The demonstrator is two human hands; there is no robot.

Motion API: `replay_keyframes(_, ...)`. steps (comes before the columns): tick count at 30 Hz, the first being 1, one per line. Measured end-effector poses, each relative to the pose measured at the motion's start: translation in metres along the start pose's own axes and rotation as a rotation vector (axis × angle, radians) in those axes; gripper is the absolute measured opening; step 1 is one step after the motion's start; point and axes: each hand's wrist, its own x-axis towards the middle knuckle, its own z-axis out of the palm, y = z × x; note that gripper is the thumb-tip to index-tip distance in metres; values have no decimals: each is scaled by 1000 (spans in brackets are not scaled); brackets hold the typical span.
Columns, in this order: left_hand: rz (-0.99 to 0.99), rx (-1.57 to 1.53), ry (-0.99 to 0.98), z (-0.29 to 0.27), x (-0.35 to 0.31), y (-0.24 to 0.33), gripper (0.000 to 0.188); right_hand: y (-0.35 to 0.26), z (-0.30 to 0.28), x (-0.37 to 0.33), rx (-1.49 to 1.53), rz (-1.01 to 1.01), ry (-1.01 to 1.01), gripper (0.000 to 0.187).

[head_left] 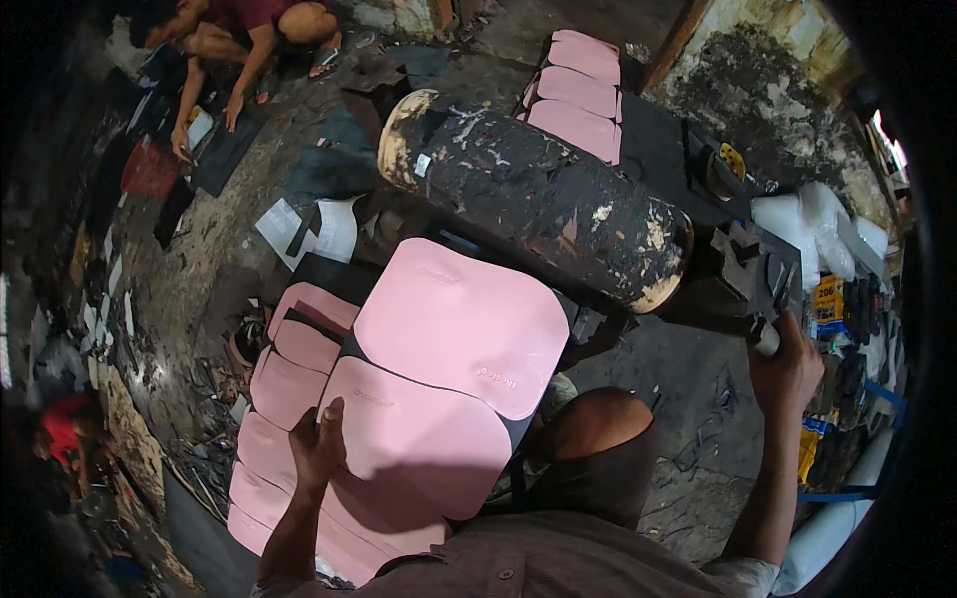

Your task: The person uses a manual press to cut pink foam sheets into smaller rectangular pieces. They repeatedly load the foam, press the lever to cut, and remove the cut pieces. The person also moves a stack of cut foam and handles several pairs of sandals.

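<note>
A pink sheet [454, 324] with rounded panels, embossed marks and dark edging lies tilted in front of me, over my lap. My left hand [319, 444] pinches its left edge, thumb on top and the other fingers mostly hidden. Off to the right, my right hand [788, 369] is wrapped around a short grey cylindrical handle [765, 337] beside a dark metal frame [743, 269]. Just beyond the sheet stretches a thick black roller [533, 194], its surface scuffed and its ends worn pale. More pink sheets [284, 429] lie stacked under and left of the held one.
Behind the roller, further pink pieces [578, 90] rest on a dark surface. Clear plastic bundles [812, 229] and yellow-blue packets [827, 304] stand at the right. Paper scraps [309, 229] litter the floor. Another person [249, 50] crouches at the far left, handling dark sheets.
</note>
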Motion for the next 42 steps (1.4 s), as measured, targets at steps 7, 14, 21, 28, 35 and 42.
replay_keyframes(7, -125, -207, 93, 28, 24, -2, 55, 12, 52, 108, -252, 90, -22, 33)
replay_keyframes(14, -175, -161, 102, 97, 92, 66, 54, -8, 373, -44, 222, -41, -749, 31)
replay_keyframes(21, 95, -67, -450, 69, 127, 59, 38, -48, 197, -238, 298, -138, -1175, 60)
replay_keyframes(28, -172, -26, -779, 6, 37, -109, 39, -40, -22, -111, 320, -129, -757, 32)
replay_keyframes(35, -94, 269, -198, -3, 6, -41, 64, 75, 82, 80, -138, -28, 180, 23)
replay_keyframes(42, 163, 136, 12, 80, 91, 31, 59, 15, 390, -4, 66, 175, -736, 31)
